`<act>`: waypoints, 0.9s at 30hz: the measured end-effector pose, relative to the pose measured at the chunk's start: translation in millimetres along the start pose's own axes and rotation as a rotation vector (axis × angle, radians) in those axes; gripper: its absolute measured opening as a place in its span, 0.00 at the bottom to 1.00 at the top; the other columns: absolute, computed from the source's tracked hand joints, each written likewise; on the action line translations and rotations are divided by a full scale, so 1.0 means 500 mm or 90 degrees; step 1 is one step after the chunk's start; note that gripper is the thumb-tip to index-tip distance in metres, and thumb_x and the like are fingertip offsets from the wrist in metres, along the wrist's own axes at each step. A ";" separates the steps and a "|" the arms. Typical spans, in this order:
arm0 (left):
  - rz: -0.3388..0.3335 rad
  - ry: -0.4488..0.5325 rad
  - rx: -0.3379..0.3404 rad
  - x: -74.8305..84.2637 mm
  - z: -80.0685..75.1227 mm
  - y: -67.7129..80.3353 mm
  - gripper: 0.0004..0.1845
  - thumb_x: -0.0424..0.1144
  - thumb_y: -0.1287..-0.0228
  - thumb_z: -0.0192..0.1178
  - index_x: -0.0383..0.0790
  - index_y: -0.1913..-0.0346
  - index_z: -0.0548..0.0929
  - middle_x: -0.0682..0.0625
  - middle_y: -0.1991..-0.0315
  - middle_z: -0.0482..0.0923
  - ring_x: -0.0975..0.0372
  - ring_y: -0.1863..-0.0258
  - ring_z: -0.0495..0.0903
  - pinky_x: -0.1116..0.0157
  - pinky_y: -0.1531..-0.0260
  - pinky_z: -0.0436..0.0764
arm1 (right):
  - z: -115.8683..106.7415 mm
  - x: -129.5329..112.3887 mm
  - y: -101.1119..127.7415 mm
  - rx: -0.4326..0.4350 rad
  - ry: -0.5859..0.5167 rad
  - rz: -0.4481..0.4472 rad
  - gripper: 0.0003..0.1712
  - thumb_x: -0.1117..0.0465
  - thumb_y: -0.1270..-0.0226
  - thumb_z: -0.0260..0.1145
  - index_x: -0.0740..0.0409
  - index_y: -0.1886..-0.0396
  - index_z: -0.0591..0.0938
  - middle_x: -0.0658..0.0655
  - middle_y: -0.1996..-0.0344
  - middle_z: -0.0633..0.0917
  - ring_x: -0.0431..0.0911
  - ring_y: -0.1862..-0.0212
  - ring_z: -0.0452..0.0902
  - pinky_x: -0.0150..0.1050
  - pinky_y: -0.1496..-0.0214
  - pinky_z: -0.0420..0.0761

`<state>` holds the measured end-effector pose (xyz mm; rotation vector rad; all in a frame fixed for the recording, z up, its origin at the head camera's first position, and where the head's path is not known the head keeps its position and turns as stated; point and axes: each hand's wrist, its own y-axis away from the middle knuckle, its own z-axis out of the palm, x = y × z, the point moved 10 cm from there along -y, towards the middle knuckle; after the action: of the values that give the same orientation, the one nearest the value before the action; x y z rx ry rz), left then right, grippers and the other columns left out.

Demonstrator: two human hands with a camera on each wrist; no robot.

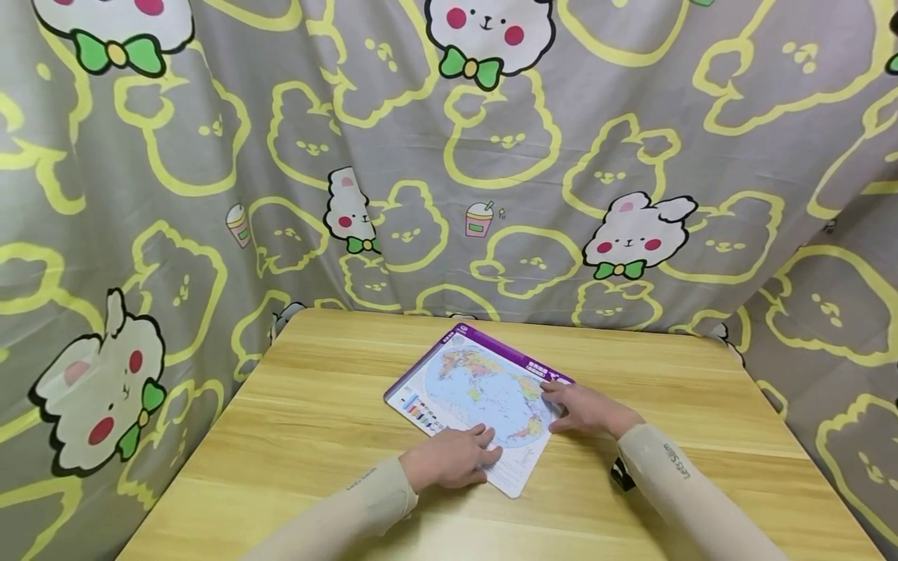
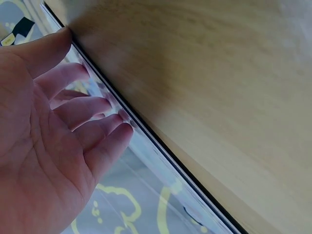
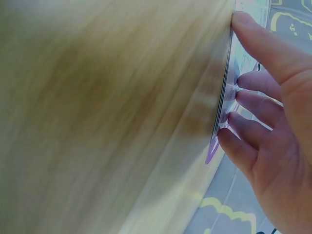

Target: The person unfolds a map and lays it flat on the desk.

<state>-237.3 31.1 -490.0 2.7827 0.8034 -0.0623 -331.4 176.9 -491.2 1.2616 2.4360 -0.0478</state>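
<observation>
Lying flat on the wooden tabletop (image 1: 316,421), a map board (image 1: 477,397) with a purple border is seen near the middle, turned at an angle so that one corner points toward the person. Wide bare wood is left on every side of the board, and none of its edges reaches the edge of the tabletop. The left hand (image 1: 452,458) is laid on the near corner of the board with its fingers (image 2: 105,109) straight and spread, the tips pressed on the surface; nothing is gripped. The right hand (image 1: 585,409) is laid on the right edge of the board, its fingers (image 3: 253,80) likewise stretched out and touching the board, and nothing is held by it either. In both wrist views the board is shown as a thin sheet flush against the wood, with the fingertips at its rim. Both forearms are covered by beige sleeves (image 1: 673,475). A grey cloth (image 1: 449,156) printed with yellow-outlined and white rabbits is hung behind the tabletop and down both sides, closing off the room beyond.
</observation>
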 end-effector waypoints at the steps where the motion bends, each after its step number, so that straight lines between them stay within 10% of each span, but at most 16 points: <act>1: 0.000 -0.002 0.001 0.001 -0.001 -0.001 0.27 0.54 0.31 0.51 0.55 0.31 0.67 0.48 0.31 0.62 0.56 0.33 0.62 0.61 0.42 0.72 | -0.001 -0.001 -0.001 0.001 0.002 -0.005 0.36 0.51 0.43 0.70 0.68 0.40 0.74 0.65 0.33 0.65 0.63 0.34 0.61 0.56 0.34 0.62; 27: -0.009 0.021 0.005 0.014 -0.016 -0.019 0.25 0.52 0.31 0.52 0.56 0.32 0.69 0.48 0.32 0.63 0.56 0.34 0.64 0.60 0.43 0.73 | -0.015 0.026 -0.023 -0.005 -0.052 0.020 0.32 0.56 0.41 0.70 0.68 0.40 0.74 0.66 0.33 0.64 0.65 0.34 0.58 0.58 0.34 0.60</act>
<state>-236.6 44.5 -485.0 2.7928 0.8328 -0.0216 -349.5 181.7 -490.6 1.2684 2.3439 -0.0793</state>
